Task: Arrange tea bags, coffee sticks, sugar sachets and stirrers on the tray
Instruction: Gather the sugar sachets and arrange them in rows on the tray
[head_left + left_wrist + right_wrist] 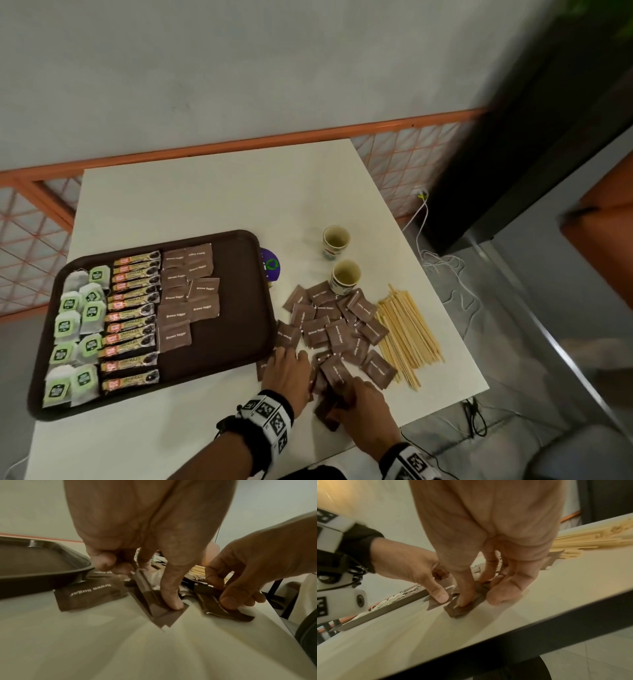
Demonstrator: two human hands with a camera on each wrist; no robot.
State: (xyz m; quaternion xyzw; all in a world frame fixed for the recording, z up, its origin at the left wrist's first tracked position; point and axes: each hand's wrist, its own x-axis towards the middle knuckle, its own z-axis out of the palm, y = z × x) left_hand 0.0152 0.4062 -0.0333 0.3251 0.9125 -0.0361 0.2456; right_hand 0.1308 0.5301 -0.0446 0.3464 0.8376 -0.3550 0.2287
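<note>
The brown tray (246,308) holds rows of green tea bags (78,325), coffee sticks (132,318) and brown sugar sachets (188,294). Right of it lies a loose pile of sachets (335,325), then the wooden stirrers (407,332). Both hands are at the near end of the pile. My left hand (147,588) pinches a couple of sachets (161,616) against the table, thumb on top. My right hand (476,590) grips a small stack of sachets (462,611), thumb pressing down on it. Another sachet (89,595) lies flat by the tray's corner.
Two paper cups (336,240) (346,275) stand behind the pile. A purple disc (270,265) peeks out beside the tray's right rim. The table's near edge runs close to my right hand, and white cables lie on the floor at the right.
</note>
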